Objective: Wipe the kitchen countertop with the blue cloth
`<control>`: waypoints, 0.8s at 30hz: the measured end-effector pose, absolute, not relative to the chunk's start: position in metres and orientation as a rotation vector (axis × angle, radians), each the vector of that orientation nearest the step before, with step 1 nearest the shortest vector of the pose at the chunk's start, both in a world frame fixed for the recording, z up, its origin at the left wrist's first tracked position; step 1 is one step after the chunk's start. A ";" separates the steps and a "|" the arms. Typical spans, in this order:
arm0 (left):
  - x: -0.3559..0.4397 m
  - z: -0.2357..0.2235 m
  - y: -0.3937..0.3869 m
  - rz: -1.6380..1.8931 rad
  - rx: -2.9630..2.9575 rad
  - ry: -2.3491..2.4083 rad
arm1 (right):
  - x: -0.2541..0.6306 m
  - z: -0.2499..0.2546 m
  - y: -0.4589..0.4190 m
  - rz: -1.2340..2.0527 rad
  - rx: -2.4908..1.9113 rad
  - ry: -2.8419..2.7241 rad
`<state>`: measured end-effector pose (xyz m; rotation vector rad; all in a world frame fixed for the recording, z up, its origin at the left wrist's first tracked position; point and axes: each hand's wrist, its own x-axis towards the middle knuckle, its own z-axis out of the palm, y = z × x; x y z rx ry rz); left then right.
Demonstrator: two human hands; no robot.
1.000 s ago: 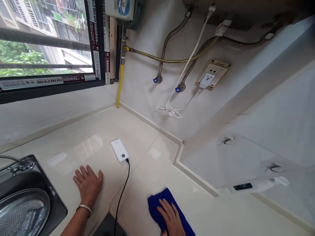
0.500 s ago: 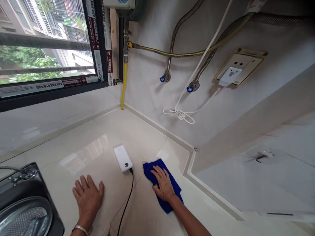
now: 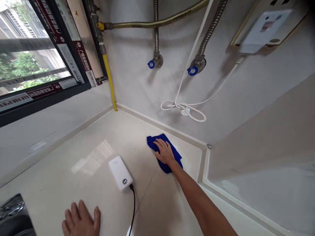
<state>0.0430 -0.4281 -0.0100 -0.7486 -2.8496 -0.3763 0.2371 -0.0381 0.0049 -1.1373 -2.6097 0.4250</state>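
Note:
A blue cloth lies bunched on the pale countertop, close to the back ledge. My right hand is closed on it, palm down, pressing it to the surface with slightly bent fingers; the cloth sticks out on both sides. At the lower left, my left hand rests flat and open on the countertop, fingers spread, holding nothing; its wrist is out of frame. Between the hands lies a white power bank with a small round display. A black cable is plugged into its near end.
A gas hob's dark corner shows at lower left. A yellow pipe meets the counter at the back corner. On the wall are blue-handled valves, a looped white cord and a white plug in a socket. A window stands left.
My right hand has pushed the blue cloth farther back toward the wall ledge. The view has come closer to the wall, and my left hand now sits lower in the frame.

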 end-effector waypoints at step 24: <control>0.039 -0.014 -0.434 -0.393 -0.791 -2.821 | 0.311 -0.012 -0.114 0.057 -1.815 -2.192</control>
